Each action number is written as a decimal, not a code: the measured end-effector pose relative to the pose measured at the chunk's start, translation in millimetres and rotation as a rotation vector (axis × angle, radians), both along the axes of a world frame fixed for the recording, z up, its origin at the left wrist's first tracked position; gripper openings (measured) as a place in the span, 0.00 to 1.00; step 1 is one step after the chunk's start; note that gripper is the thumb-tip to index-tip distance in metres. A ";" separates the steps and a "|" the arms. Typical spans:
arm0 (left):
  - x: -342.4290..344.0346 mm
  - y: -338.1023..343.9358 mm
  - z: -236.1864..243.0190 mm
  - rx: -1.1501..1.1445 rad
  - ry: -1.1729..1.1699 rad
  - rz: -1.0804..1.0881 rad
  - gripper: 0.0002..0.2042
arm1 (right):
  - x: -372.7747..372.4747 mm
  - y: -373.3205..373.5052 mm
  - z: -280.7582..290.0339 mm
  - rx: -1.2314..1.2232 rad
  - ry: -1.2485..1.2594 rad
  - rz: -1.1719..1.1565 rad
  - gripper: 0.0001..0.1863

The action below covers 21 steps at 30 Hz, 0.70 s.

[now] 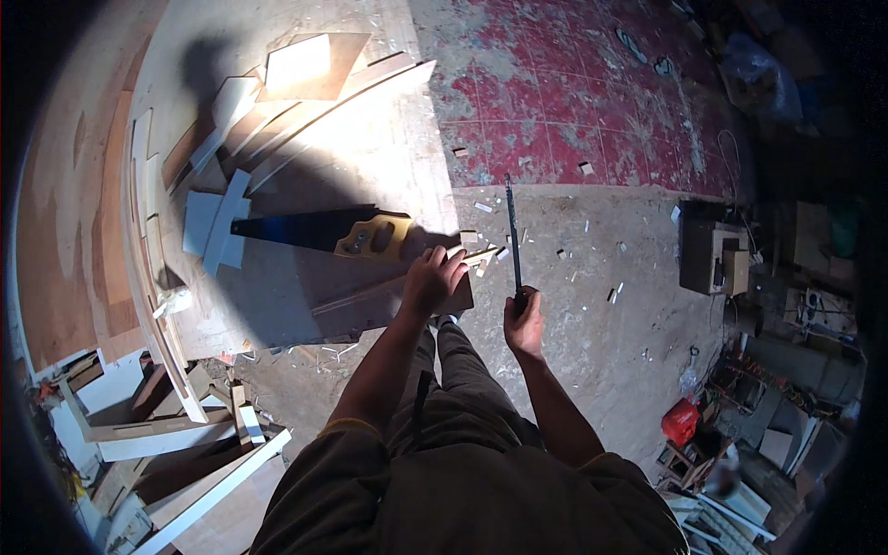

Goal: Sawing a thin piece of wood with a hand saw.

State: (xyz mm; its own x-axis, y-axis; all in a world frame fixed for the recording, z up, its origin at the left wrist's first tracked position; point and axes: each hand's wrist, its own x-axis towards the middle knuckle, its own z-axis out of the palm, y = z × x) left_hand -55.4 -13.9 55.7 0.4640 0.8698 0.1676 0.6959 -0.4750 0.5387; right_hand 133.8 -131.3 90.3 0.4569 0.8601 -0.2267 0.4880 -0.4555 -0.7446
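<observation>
At the near right corner of the wooden worktop [277,324], my left hand [431,280] presses down with its fingers bent over a thin wooden strip [478,257]. The strip's end juts out to the right past the edge. My right hand [524,324] is closed around the grip of a long, thin dark tool [514,231], seen edge-on, that looks like a hacksaw. It points away from me, right of the strip and apart from it. Just beyond my left hand lies a handsaw [377,237] with a yellow handle and dark blade.
Wooden offcuts [305,74] and white strips [225,222] lie on the worktop. Long boards [148,231] line its left side; scrap wood [185,444] is heaped at lower left. Small chips [585,168] dot the floor. A dark box [708,254] and a red item [680,422] stand right.
</observation>
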 end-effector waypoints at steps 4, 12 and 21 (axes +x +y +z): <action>10.3 5.3 -14.6 0.079 0.012 -0.018 0.15 | 2.6 -6.9 -10.5 -0.027 0.023 -0.028 0.17; 2.5 15.6 -20.0 0.115 0.016 -0.094 0.17 | 5.5 1.1 -19.7 -0.055 0.053 0.031 0.15; 48.2 37.3 -28.6 0.185 0.109 0.367 0.15 | -10.3 1.1 -32.7 0.003 0.089 0.151 0.17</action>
